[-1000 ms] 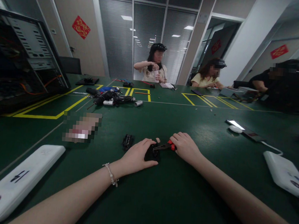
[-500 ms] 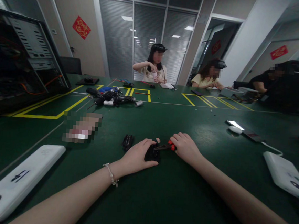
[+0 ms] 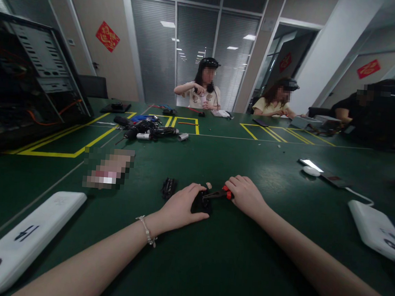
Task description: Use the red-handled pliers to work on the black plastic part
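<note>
On the green table, my left hand [image 3: 181, 206] is curled round a small black part [image 3: 204, 207], gripping it between thumb and fingers. My right hand [image 3: 246, 195] is closed on the red handles of a pair of pliers [image 3: 219, 194]. The dark jaws point left and reach the top of the black part; whether they pinch anything there is too small to tell. Left of my left hand lies another black part [image 3: 169, 188]. A small pale piece [image 3: 208, 185] rests just beyond the pliers' jaws.
A long white device [image 3: 29, 239] lies at the left, a white power bank [image 3: 377, 230] at the right. Farther off are a heap of black cables and tools [image 3: 147, 128] and a phone [image 3: 333, 179]. An opened computer case [image 3: 35, 80] stands at left. Several people sit across the table.
Both hands and the pliers hold nearly the same place. The black part under the jaws looks slightly turned. Across the table, a person's raised arm has shifted a little.
</note>
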`<state>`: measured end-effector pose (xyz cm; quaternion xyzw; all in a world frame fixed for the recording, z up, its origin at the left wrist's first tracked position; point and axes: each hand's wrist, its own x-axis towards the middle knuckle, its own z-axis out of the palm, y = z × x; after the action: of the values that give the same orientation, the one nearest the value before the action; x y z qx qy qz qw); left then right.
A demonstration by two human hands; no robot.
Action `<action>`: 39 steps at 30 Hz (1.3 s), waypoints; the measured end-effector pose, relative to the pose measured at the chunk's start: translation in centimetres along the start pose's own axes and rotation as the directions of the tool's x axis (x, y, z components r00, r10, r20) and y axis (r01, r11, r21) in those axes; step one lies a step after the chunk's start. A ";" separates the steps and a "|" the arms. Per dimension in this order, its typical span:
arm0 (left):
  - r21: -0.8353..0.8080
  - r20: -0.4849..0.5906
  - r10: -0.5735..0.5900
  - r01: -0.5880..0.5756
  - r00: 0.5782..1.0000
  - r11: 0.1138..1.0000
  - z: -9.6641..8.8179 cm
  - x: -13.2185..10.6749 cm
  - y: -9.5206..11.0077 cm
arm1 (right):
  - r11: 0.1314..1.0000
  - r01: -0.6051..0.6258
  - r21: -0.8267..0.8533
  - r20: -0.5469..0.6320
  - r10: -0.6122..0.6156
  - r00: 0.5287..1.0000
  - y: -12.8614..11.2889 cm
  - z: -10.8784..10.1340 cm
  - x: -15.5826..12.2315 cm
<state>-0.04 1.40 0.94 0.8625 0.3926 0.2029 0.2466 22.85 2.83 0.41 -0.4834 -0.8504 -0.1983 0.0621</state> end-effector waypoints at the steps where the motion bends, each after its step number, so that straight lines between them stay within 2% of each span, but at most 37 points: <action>1: 0.000 -0.001 0.000 0.000 1.000 1.000 0.0 0.0 0.0 | 1.000 0.001 0.001 -0.003 -0.001 1.000 0.0 0.0 0.0; 21: 0.009 -0.018 0.021 -0.021 1.000 1.000 0.1 0.0 -0.2 | 1.000 0.003 -0.021 -0.016 -0.003 1.000 0.0 0.4 0.1; 32: 0.018 -0.025 0.042 -0.042 0.999 0.999 0.3 0.1 -0.5 | 0.999 0.025 0.047 0.021 -0.026 0.999 0.2 -0.2 0.1; 39: 0.008 -0.021 0.039 -0.039 0.999 0.999 0.2 0.1 -0.4 | 1.000 0.011 -0.004 -0.007 -0.011 1.000 0.0 0.1 0.1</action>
<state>-0.16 1.65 0.55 0.8687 0.3791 0.2152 0.2354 22.79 2.89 0.37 -0.4780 -0.8525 -0.2020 0.0632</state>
